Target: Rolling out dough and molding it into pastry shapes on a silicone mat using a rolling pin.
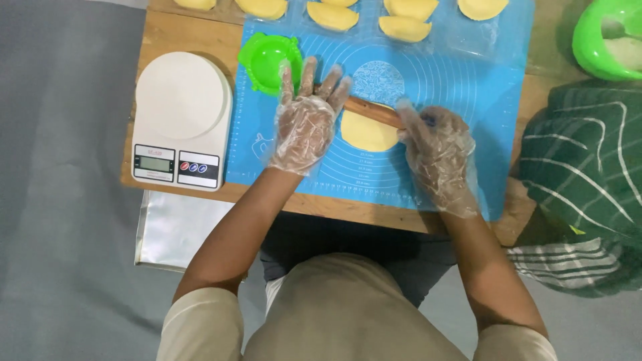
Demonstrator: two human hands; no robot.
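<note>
Dough: the flat yellow dough disc (366, 134) lies between your hands, under the brown wooden rolling pin (374, 111).
Left hand (306, 124): spread flat on the pin.
Right hand (438, 150): fingers loosely open, resting on its other end.

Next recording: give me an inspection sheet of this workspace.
Surface: blue mat on a wooden table.
Job's things: rolling pin lying across a yellow dough disc.
Clutter: white scale, green mould, folded pastries at the far edge, green bowl.
Grippers: left hand and right hand, both gloved, palms flat on the pin.
Cables: nothing seen.
Surroundings: grey floor, foil sheet, striped cloth.
</note>
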